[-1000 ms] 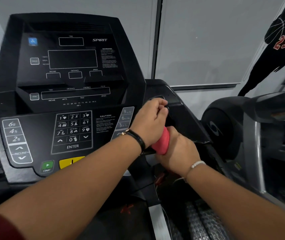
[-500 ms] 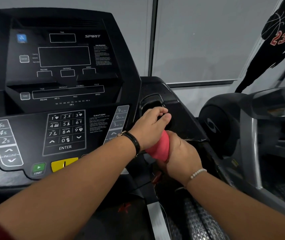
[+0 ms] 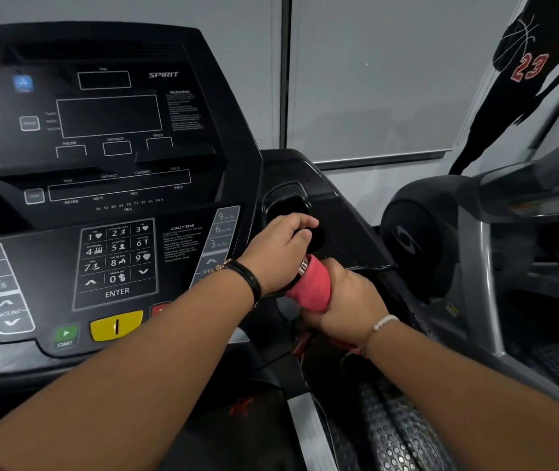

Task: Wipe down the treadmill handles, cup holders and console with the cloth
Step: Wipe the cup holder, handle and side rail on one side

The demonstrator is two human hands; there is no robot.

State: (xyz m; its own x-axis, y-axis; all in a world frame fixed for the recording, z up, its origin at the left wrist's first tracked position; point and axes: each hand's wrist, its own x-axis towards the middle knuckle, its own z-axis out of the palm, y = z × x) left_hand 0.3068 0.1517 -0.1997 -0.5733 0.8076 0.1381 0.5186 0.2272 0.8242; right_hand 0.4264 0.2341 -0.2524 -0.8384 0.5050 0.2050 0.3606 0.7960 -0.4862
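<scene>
**Item: treadmill wipe-down, right side of console – both hands at cup holder**

- Left hand [image 3: 276, 254]: reaches across the lower right corner of the console [image 3: 111, 164] to the near rim of the cup holder [image 3: 288, 202]. Its fingers [image 3: 300, 220] are curled tightly inward, knuckles up. Whether they have hold of anything cannot be told. The heel of the hand touches the top end of the cloth [image 3: 308, 287]. Black wristband [image 3: 247, 277] on the wrist.
- Right hand [image 3: 347, 297]: just below and right of the left hand. It is closed fully round the cloth in a fist grip, back of the hand towards the camera. White bead bracelet [image 3: 385, 322] on the wrist.
- Cloth: pink-red, bunched into a roll. It stands between the two hands, just below the cup holder. What it is wrapped on is hidden.
- Console: black, displays dark. Numbered keypad with ENTER. Green START key [image 3: 65, 334] and yellow button [image 3: 116, 326] along its lower edge.
- Surroundings: a second grey machine [image 3: 475, 249] to the right. A black wall figure numbered 23 [image 3: 529, 66] at upper right.
</scene>
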